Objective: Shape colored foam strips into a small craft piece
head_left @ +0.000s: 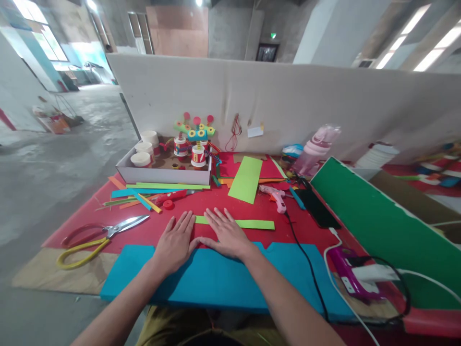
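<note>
A narrow lime-green paper strip (256, 224) lies across the red tabletop, and both hands press down on it. My left hand (176, 245) rests flat over its left end, fingers stretched out. My right hand (226, 233) lies flat over the strip's middle with fingers spread, and the two thumbs meet or nearly meet. Under my wrists a blue sheet (209, 283) covers the table's front edge. Left of my hands sit large scissors (115, 228) with one red and one yellow handle. A wider lime-green paper sheet (247, 180) lies beyond my right hand.
A shallow box (163, 176) holds paper cups (141, 159) and cup figures (198, 154). Coloured strips (137, 197) lie before it. To the right are a pink glue gun (275, 197), a phone (317, 207), a purple power strip (353, 276), cables and a green board (382, 230).
</note>
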Demonstrator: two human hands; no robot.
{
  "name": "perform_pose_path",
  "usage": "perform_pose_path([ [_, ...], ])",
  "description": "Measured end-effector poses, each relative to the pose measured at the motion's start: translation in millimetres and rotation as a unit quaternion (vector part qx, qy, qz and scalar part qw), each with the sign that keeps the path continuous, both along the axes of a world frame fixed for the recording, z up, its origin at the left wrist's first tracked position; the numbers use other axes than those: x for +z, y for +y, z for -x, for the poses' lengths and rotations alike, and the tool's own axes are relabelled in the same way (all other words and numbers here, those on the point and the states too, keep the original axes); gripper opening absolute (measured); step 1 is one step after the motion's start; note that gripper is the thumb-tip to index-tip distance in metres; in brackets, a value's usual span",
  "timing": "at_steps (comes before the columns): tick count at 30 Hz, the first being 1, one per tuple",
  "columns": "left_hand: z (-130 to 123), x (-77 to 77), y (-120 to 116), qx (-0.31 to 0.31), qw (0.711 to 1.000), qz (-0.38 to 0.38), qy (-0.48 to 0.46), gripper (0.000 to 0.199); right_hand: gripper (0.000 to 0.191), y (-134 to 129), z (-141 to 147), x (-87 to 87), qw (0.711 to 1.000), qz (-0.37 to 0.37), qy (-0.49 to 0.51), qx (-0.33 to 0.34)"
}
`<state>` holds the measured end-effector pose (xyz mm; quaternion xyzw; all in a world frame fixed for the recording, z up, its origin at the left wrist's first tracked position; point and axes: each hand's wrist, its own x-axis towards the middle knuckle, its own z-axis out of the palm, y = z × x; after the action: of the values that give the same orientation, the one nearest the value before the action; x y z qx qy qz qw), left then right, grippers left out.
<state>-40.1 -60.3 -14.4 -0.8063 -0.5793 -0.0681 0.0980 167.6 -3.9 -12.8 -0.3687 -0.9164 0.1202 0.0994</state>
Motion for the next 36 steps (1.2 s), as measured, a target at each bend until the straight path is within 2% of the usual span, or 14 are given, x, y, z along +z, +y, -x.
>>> perform_pose_path([
  [3, 2, 2.9, -2, 0.024, 1.000, -0.004, 0.009, 0.064, 0.081, -3, -16, -2.0, 0.999, -0.001, -0.012, -0.041],
  [6, -12, 11.0, 0, 0.030, 0.999, -0.020, 0.008, 0.059, 0.082, -5, -26, -3.9, 0.999, -0.012, -0.022, -0.047],
  [10, -42, 13.9, 8, -0.088, 0.995, 0.036, 0.002, 0.055, 0.082, -5, -25, -4.8, 0.998, -0.018, -0.036, -0.040],
  [13, -47, 8.5, 13, -0.109, 0.991, 0.072, -0.013, 0.055, 0.078, -4, -23, -5.4, 0.998, -0.018, -0.043, -0.047],
  [15, -39, 4.0, 12, -0.100, 0.993, 0.062, -0.026, 0.059, 0.075, -5, -22, -6.0, 0.998, -0.019, -0.042, -0.052],
  [19, -5, -1.2, 1, -0.060, 0.997, 0.035, -0.033, 0.076, 0.069, -6, -24, -5.3, 0.998, -0.017, -0.037, -0.056],
  [22, 18, 0.9, -6, -0.031, 0.998, 0.035, -0.029, 0.077, 0.065, -7, -24, -2.7, 0.998, -0.014, -0.036, -0.052],
  [25, 26, 8.8, -5, -0.008, 0.998, 0.050, -0.029, 0.072, 0.060, -7, -24, -0.5, 0.998, -0.013, -0.036, -0.050],
  [28, 10, 19.6, 0, 0.016, 0.997, 0.040, -0.058, 0.065, 0.058, -6, -22, -0.9, 0.998, -0.014, -0.039, -0.053],
  [29, 0, 22.4, 2, -0.001, 0.996, 0.040, -0.074, 0.064, 0.057, -6, -22, -1.7, 0.998, -0.017, -0.041, -0.054],
  [31, -25, 24.9, 5, -0.075, 0.989, 0.076, -0.105, 0.063, 0.055, -5, -22, -4.0, 0.997, -0.027, -0.047, -0.054],
  [33, -47, 22.5, 8, -0.140, 0.975, 0.114, -0.127, 0.067, 0.054, -4, -23, -6.2, 0.996, -0.040, -0.054, -0.050],
  [36, -64, 12.7, 10, -0.161, 0.969, 0.118, -0.144, 0.076, 0.055, -4, -25, -7.1, 0.996, -0.061, -0.061, -0.029],
])
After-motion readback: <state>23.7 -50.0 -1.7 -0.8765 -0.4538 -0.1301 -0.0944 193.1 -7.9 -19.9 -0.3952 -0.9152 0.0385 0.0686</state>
